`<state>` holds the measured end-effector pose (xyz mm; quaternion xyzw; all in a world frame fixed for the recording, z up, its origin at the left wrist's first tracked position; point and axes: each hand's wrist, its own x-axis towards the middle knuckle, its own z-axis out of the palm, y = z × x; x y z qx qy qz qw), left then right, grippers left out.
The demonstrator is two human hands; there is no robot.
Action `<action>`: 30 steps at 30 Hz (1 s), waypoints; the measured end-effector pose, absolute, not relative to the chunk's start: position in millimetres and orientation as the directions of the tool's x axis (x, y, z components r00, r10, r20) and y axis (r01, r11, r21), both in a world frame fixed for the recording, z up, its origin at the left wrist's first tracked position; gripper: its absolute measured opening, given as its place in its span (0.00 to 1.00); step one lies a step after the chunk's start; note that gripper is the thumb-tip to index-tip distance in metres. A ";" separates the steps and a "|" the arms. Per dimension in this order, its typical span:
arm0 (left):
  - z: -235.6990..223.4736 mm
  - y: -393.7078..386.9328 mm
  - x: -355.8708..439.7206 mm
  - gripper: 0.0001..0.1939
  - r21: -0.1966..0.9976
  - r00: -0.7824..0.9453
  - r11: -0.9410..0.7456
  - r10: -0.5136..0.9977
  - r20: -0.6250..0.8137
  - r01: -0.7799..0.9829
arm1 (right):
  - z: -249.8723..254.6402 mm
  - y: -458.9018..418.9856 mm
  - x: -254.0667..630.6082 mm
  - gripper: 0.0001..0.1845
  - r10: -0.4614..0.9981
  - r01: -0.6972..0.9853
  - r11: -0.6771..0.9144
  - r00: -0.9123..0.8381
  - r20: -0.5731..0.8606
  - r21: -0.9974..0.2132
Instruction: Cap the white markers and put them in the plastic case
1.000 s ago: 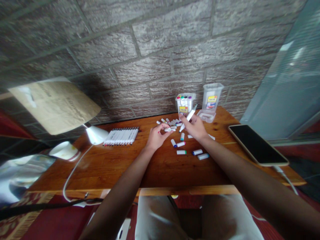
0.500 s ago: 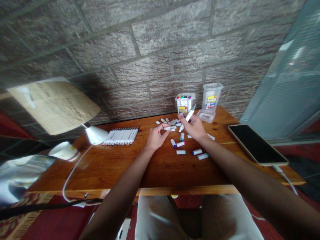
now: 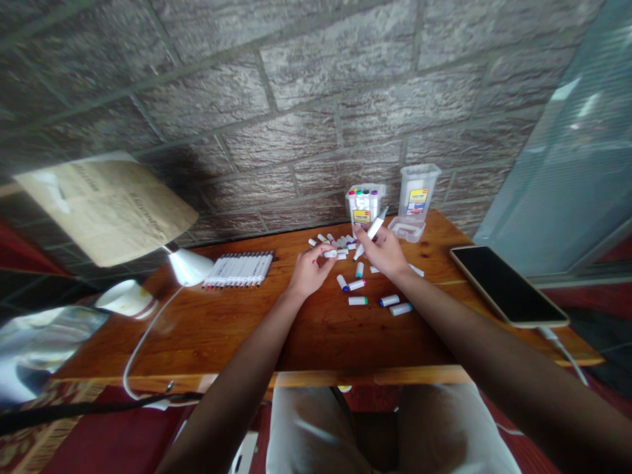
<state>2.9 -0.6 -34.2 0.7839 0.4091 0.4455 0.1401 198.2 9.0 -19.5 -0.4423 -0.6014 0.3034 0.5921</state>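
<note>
My left hand (image 3: 309, 270) pinches a white marker cap (image 3: 330, 253) between thumb and fingers. To its right, my right hand (image 3: 386, 251) grips an uncapped white marker (image 3: 374, 229), which is tilted with its upper end leaning right. The two hands are apart, and so are cap and marker. Around and below them lie several loose caps, among them a green-ended cap (image 3: 358, 301), a blue-ended cap (image 3: 389, 300) and a pink-ended cap (image 3: 356, 285). More caps (image 3: 330, 237) lie behind my left hand. Part of this cluster is hidden by my fingers.
A row of white markers (image 3: 239, 270) lies left on the wooden table (image 3: 237, 336). At the wall stand a clear case holding capped markers (image 3: 364, 204) and a second clear case (image 3: 419, 191), with a lid (image 3: 407, 228). A lamp (image 3: 190, 266), paper cup (image 3: 127, 298) and charging phone (image 3: 508, 284) flank them.
The lower end of the marker in my right hand has shifted slightly up and to the right. My left hand and the loose caps show no visible movement.
</note>
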 end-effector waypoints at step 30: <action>-33.9 -3.0 2.6 0.07 0.618 0.232 -0.613 0.777 0.585 0.493 | -28.1 16.7 196.7 0.15 0.889 -0.177 0.377 -0.206 0.409 -0.909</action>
